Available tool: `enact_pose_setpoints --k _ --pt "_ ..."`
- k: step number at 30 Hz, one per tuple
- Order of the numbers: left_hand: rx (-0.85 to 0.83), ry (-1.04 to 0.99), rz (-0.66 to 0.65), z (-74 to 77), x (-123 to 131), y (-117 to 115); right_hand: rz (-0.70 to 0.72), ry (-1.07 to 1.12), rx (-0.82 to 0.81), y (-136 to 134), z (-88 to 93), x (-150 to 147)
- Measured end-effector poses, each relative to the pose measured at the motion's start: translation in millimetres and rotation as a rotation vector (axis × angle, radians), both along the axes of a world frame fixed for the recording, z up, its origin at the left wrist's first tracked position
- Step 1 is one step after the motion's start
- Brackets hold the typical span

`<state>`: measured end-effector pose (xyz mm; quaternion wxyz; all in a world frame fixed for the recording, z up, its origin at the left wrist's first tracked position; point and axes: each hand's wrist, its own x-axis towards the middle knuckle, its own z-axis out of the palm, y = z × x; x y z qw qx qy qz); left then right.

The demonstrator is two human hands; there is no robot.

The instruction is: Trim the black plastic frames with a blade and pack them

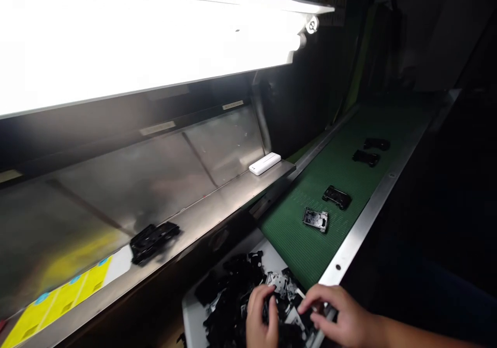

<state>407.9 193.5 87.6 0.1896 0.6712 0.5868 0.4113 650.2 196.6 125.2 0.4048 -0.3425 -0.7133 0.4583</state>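
Note:
My left hand [262, 314] is over a white bin [191, 314] heaped with black and grey plastic parts [233, 301]. Its thumb and fingers are curled but apart, with nothing seen between them. To its right, my right hand [336, 312] is beside the bin's right edge, near the lower end of the green conveyor belt [295, 239]. Its thumb and forefinger are close around something small, too hidden to name. A thin white piece shows just beyond the fingertips.
A grey part [316, 219] and several black parts [337, 197] lie on the belt. On the metal ledge [217, 208] are a white power bank [264, 163], black parts [151, 242] and a yellow sheet [66, 301]. A bright lamp [155, 32] hangs above.

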Motion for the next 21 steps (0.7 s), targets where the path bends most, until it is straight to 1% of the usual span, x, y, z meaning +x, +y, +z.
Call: enact_pose_setpoints --k 1,2,3,5,7,9,11,12,14,16,18,21 --pt "-0.024 0.005 -0.057 7.2 28 26 -0.091 0.034 -0.024 4 -4.1 23" --pt "-0.032 0.018 -0.082 12.6 57 52 -0.180 0.066 -0.038 8 -7.5 43" --pt "-0.037 0.029 -0.086 15.7 85 75 -0.264 0.096 -0.039 13 -10.1 60" --pt "-0.056 0.048 -0.055 15.5 134 115 -0.365 0.128 -0.029 23 -12.6 88" --pt "-0.073 0.062 -0.016 10.0 171 141 -0.386 0.129 -0.016 32 -11.2 111" --pt "-0.085 0.064 0.014 4.6 192 153 -0.375 0.123 -0.001 38 -7.4 130" --pt "-0.091 0.053 0.022 3.7 200 156 -0.375 0.122 0.016 43 -3.4 147" --pt "-0.094 0.045 0.019 5.9 200 155 -0.376 0.124 0.022 45 -1.8 153" --pt "-0.096 0.032 0.008 16.8 196 149 -0.385 0.140 0.031 51 0.4 164" --pt "-0.070 0.030 0.003 36.3 188 137 -0.394 0.168 0.040 59 1.4 170" --pt "-0.012 0.036 -0.002 61.9 179 122 -0.393 0.202 0.055 68 2.0 171" --pt "0.094 0.045 -0.004 101.3 166 95 -0.356 0.221 0.063 80 3.3 164"
